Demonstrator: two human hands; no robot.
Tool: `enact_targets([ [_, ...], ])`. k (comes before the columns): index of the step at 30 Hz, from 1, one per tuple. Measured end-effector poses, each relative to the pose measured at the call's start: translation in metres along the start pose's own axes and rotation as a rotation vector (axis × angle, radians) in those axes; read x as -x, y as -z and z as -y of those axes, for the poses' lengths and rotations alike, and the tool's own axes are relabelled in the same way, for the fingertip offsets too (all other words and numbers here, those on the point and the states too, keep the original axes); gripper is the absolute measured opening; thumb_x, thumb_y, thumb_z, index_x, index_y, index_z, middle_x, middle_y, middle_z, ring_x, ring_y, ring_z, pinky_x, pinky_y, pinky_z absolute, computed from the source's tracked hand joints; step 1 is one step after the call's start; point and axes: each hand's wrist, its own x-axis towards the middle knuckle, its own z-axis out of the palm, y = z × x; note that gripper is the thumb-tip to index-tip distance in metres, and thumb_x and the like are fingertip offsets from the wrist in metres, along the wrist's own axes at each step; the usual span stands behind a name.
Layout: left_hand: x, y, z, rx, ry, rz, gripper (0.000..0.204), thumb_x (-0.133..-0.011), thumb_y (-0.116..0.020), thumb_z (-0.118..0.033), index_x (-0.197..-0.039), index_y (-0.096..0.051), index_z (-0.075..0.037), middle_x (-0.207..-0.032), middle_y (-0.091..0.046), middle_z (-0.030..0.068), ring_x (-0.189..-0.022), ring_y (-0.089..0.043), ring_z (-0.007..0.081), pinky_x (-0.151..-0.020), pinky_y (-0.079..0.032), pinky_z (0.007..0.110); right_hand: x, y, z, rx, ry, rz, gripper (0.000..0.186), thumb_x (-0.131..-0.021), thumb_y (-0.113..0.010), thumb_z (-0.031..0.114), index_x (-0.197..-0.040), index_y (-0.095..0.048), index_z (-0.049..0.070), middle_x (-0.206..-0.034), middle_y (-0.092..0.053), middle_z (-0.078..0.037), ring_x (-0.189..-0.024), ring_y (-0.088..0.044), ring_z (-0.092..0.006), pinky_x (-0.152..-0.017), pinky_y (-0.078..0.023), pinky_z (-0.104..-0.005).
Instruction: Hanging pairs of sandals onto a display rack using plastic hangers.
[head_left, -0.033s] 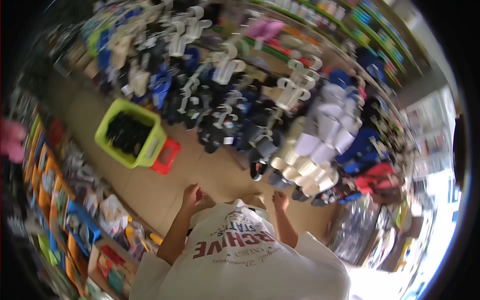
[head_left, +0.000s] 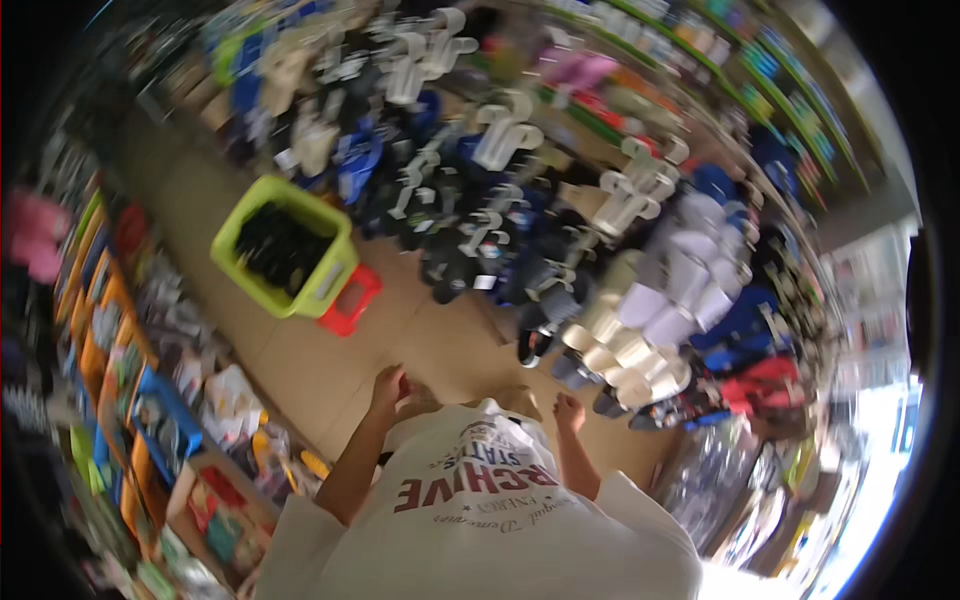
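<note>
My left hand [head_left: 391, 386] hangs low beside my body, its fingers curled in; I see nothing in it. On the other side my right hand [head_left: 569, 412] is closed in a loose fist, also with nothing visible in it. Neither hand touches any goods. Ahead and to the left, a yellow-green plastic bin [head_left: 343, 270] holds dark items that I cannot make out. It rests on a red stool [head_left: 362, 300], mostly hidden beneath it. Beyond my right hand hang cream slippers [head_left: 632, 372] and pale lilac slippers [head_left: 672, 280] in bunches.
Black and blue footwear [head_left: 450, 265] and white hangers [head_left: 497, 135] crowd the rack ahead. Orange and blue crates [head_left: 170, 425] line the left side, with a cardboard box [head_left: 190, 495] of goods nearer. Plastic-wrapped goods [head_left: 705, 475] stand at right. Tan tiled floor [head_left: 400, 335] lies between.
The surroundings have shifted right in the picture, and the bin slightly upward too, as my view turns. My hands stay low and curled; the right one appears slightly lower.
</note>
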Motion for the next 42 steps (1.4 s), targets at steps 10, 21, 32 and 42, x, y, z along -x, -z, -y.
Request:
enact_targets([
  [10, 0.014, 0.207, 0.074, 0.319, 0.021, -0.561, 0.033, -0.097, -0.057, -0.035, -0.076, -0.052, -0.011, -0.06, -0.055, 0.0034, -0.062, -0.068, 0.0189, -0.051, -0.047, 0.026, -0.008, -0.091, 0.007, 0.664, 0.321, 0.748, 0.025, -0.093, -0.063, 0.025, -0.083, -0.071, 0.003, -0.063, -0.063, -0.004, -0.05, -0.057, -0.0144, -0.045, -0.045, -0.0297],
  [21, 0.022, 0.252, 0.207, -0.534, -0.449, -0.669, 0.034, -0.089, -0.066, -0.033, -0.067, -0.057, -0.008, -0.053, -0.051, 0.0056, -0.047, -0.048, 0.0216, -0.046, -0.039, 0.04, -0.015, -0.397, 0.211, 0.447, -0.257, 0.974, 0.017, -0.091, -0.064, 0.02, -0.105, -0.063, 0.011, -0.085, -0.064, -0.006, -0.064, -0.059, -0.0147, -0.053, -0.051, -0.0291],
  [32, -0.162, 0.354, -0.112, 0.1, -0.112, -0.734, 0.026, -0.095, -0.06, -0.028, -0.09, -0.06, -0.002, -0.065, -0.065, 0.0089, -0.057, -0.06, 0.0133, -0.053, -0.046, 0.026, 0.023, -0.498, 0.314, 0.207, -0.169, 1.043, 0.02, -0.091, -0.069, 0.024, -0.101, -0.066, 0.007, -0.077, -0.064, -0.005, -0.062, -0.062, -0.0125, -0.052, -0.049, -0.0235],
  [42, -0.381, 0.416, -0.319, 0.169, 0.004, -0.396, 0.061, -0.092, -0.066, -0.035, -0.144, -0.036, -0.022, -0.101, -0.068, 0.011, -0.077, -0.061, 0.0152, -0.063, -0.047, 0.028, 0.108, -0.312, 0.164, 0.228, -0.532, 0.42, 0.025, -0.092, -0.065, 0.025, -0.112, -0.062, 0.01, -0.086, -0.067, -0.009, -0.064, -0.065, -0.0185, -0.05, -0.053, -0.0298],
])
